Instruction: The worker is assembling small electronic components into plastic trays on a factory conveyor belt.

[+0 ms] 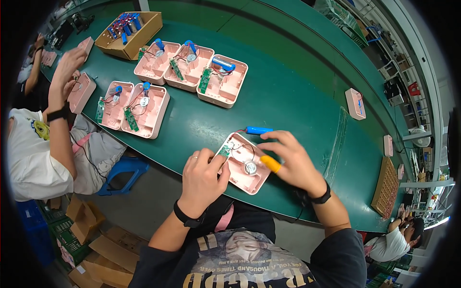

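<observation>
Left hand (pixel 204 173) is resting at the left wall of the open pink shell (pixel 255 188), by its green board (pixel 224 150); can't tell if the fingers are clamping the wall or only pressing. Right hand (pixel 295 165), yellow cover (pixel 270 163) on its thumb, is hovering at the right side, fingers spread apart, near the blue battery (pixel 259 130) lying just beyond the shell. Shell is sitting at the near edge of the green table (pixel 288 105), round silver part (pixel 250 167) inside.
</observation>
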### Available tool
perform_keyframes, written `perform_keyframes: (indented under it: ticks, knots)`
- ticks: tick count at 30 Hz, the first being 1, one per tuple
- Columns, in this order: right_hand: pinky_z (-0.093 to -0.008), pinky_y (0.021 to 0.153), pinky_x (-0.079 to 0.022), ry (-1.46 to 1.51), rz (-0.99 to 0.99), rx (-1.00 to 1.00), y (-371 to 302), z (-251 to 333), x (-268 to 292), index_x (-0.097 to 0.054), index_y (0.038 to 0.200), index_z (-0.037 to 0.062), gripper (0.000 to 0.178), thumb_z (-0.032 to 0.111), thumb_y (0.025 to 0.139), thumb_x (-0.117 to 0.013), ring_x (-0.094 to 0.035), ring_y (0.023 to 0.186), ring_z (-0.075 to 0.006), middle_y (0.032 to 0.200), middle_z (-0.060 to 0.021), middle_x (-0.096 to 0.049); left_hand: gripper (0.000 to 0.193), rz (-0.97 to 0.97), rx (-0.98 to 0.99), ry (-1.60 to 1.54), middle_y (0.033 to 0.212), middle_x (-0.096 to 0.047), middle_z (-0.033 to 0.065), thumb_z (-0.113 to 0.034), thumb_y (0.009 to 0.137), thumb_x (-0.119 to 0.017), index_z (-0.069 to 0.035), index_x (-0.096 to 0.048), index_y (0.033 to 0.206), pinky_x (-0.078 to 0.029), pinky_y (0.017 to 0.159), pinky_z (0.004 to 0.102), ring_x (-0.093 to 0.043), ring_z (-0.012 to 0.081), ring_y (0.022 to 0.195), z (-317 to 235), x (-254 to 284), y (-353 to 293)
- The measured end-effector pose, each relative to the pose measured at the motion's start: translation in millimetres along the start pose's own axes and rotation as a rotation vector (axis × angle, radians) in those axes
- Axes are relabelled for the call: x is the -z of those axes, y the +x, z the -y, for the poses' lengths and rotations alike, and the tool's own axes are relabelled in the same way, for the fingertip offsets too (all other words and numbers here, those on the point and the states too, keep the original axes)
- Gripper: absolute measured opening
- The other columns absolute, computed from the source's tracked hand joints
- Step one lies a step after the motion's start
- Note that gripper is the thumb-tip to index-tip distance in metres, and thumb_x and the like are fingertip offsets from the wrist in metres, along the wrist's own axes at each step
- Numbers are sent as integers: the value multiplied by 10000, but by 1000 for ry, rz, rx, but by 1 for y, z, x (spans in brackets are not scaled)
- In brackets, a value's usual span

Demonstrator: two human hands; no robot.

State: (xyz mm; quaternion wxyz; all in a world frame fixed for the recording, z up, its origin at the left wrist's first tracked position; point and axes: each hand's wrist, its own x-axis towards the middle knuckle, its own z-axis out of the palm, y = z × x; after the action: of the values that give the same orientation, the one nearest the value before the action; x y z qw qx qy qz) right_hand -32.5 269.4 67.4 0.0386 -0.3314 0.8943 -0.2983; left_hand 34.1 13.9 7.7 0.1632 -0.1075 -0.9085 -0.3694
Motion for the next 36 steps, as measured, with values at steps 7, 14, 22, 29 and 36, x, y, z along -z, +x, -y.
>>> perform_keyframes:
  ticks: [7, 14, 22, 29, 36]
  knots:
    - [-473, 1081, -510, -115, -94, -142, -17, 21, -34, -750, 1245, 61, 364, 167, 906, -824, -578, 1325, -393, 1426, -185, -611, 87, -51, 39, 62, 922, -591, 103, -105, 880, -772, -42, -732, 925, -501, 809, 453, -635, 317, 881, -4, -8, -2]
    - [-481, 1097, -499, -68, -134, -149, -14, 21, -38, -733, 1255, 8, 343, 143, 944, -781, -577, 1331, -411, 1434, -185, -609, 87, -84, 2, 70, 912, -582, 103, -101, 894, -771, -38, -719, 924, -502, 777, 440, -633, 310, 850, -4, -10, -4]
    - [-427, 1127, -492, 915, -296, -275, -48, 1, -37, -712, 1322, -7, 296, 113, 1052, -689, -601, 1346, -300, 1491, -166, -607, 72, -135, 213, -243, 981, -632, 134, -69, 945, -737, -4, -711, 966, -530, 779, 441, -660, 338, 895, 4, -7, -14]
    - [-327, 1062, -532, 1210, 110, -460, -46, -25, -61, -697, 1361, -19, 311, 12, 1054, -661, -662, 1223, -159, 1376, -99, -704, 78, -147, 195, -292, 1024, -653, 148, -59, 958, -732, 12, -709, 984, -540, 740, 412, -682, 321, 828, 7, -9, -18]
    - [-310, 983, -560, 1074, 26, -535, -35, -24, -66, -754, 1236, -7, 204, 28, 1044, -696, -701, 1071, -137, 1173, -46, -768, 63, -161, 250, -350, 1036, -663, 170, -22, 959, -702, 35, -696, 986, -538, 750, 379, -688, 306, 820, 1, -7, -17]
